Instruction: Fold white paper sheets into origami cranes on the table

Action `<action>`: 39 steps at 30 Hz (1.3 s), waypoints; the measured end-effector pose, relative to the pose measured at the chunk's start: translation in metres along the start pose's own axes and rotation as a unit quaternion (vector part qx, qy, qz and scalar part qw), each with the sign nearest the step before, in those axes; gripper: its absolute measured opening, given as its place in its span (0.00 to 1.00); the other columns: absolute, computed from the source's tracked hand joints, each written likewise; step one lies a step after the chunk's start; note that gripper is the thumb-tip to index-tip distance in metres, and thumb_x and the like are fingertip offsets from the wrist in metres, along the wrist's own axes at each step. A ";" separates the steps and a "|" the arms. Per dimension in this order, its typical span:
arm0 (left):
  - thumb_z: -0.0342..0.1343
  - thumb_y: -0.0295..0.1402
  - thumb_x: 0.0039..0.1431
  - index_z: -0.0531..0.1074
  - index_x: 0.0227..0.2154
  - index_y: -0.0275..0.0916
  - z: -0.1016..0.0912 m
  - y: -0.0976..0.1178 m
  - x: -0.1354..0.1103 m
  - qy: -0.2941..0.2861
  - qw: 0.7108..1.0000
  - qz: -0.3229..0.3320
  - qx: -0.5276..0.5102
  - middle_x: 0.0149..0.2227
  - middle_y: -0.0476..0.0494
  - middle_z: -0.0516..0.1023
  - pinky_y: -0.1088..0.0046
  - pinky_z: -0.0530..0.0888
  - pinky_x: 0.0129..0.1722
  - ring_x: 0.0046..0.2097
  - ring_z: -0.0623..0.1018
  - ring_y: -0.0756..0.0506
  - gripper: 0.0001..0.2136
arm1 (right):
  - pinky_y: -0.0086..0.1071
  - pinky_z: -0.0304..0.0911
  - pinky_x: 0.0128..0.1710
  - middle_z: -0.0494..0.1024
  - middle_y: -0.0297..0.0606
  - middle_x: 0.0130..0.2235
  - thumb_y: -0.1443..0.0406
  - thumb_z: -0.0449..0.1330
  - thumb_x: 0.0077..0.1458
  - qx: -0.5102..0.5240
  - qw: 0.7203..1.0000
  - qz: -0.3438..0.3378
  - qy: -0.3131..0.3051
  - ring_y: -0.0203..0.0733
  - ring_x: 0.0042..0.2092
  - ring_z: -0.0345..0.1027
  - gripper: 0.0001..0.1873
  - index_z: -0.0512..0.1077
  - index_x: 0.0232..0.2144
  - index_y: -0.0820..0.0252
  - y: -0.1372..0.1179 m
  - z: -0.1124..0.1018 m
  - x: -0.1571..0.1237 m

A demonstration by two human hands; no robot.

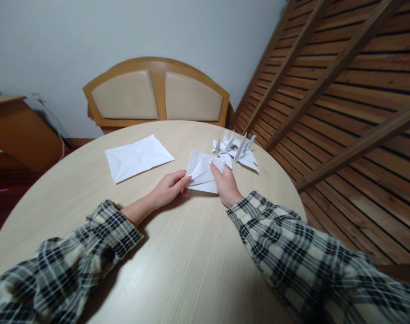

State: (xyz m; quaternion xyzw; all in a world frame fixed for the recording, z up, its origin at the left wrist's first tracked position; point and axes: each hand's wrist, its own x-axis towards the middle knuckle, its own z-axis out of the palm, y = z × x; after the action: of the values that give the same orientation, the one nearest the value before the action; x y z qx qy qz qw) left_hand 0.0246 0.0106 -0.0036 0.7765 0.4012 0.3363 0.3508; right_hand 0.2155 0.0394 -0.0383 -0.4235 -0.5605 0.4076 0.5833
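Note:
A folded sheet of white paper [203,173], roughly square with slanting flaps on top, is held up between both hands over the table. My left hand [173,186] pinches its lower left corner, thumb on top. On its right side my right hand [225,182] grips the edge, the thumb lying across the upper face and the other fingers hidden beneath. Just beyond the right hand stand several white folded paper cranes [240,150], grouped close together. Farther left lies a flat, creased stack or sheet of white paper [139,157].
The round, light wood table [191,265] fills the foreground. Behind it is a wooden headboard [161,94] with two cream panels. A slatted wooden wall [347,112] slopes along the right. At far left stands a brown desk [15,126] with a white cable nearby.

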 end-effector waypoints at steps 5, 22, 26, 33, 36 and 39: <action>0.48 0.46 0.63 0.69 0.24 0.36 0.001 -0.003 -0.001 -0.044 0.999 -0.023 -0.022 0.20 0.49 0.71 0.76 0.62 0.23 0.23 0.67 0.52 0.19 | 0.47 0.66 0.52 0.80 0.42 0.44 0.50 0.59 0.57 0.013 1.000 0.014 0.015 0.47 0.48 0.73 0.19 0.72 0.42 0.57 -0.002 0.000 -0.001; 0.51 0.45 0.60 0.65 0.19 0.39 0.000 -0.001 0.001 0.041 0.997 -0.044 -0.043 0.17 0.50 0.68 0.75 0.64 0.22 0.21 0.66 0.52 0.18 | 0.31 0.64 0.26 0.67 0.32 0.27 0.46 0.55 0.58 0.017 0.998 0.025 -0.048 0.38 0.29 0.62 0.20 0.67 0.30 0.55 -0.014 0.001 -0.004; 0.45 0.52 0.61 0.65 0.15 0.39 -0.001 -0.002 -0.001 0.010 0.997 -0.056 -0.052 0.16 0.47 0.68 0.75 0.66 0.23 0.20 0.67 0.51 0.26 | 0.34 0.64 0.32 0.68 0.33 0.28 0.47 0.52 0.60 -0.008 0.999 -0.006 -0.044 0.39 0.31 0.63 0.20 0.68 0.31 0.55 -0.014 0.000 -0.004; 0.50 0.53 0.57 0.73 0.35 0.35 0.001 -0.008 0.005 0.110 0.988 -0.056 -0.093 0.37 0.40 0.79 0.66 0.74 0.40 0.37 0.76 0.43 0.23 | 0.33 0.62 0.33 0.69 0.32 0.28 0.50 0.54 0.60 -0.055 0.990 -0.031 -0.122 0.39 0.32 0.63 0.17 0.68 0.31 0.57 -0.013 0.002 -0.008; 0.48 0.48 0.60 0.72 0.40 0.34 0.002 -0.011 0.006 0.133 0.987 -0.050 -0.079 0.42 0.38 0.78 0.64 0.72 0.46 0.41 0.75 0.42 0.20 | 0.34 0.64 0.33 0.71 0.32 0.32 0.54 0.58 0.58 -0.019 0.992 -0.035 -0.122 0.39 0.32 0.65 0.16 0.66 0.45 0.54 -0.012 0.003 -0.009; 0.45 0.48 0.62 0.71 0.37 0.34 0.002 -0.015 0.006 0.147 0.986 -0.053 -0.054 0.40 0.39 0.78 0.65 0.71 0.46 0.40 0.75 0.43 0.20 | 0.35 0.66 0.34 0.72 0.35 0.39 0.55 0.58 0.58 0.005 0.994 -0.037 -0.107 0.40 0.35 0.67 0.23 0.60 0.53 0.49 -0.016 0.003 -0.009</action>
State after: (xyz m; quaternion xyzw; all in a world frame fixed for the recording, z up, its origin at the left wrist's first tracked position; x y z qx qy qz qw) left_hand 0.0229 0.0214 -0.0158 0.6765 0.4700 0.4487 0.3467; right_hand 0.2124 0.0261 -0.0253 -0.3537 -0.6331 0.4309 0.5370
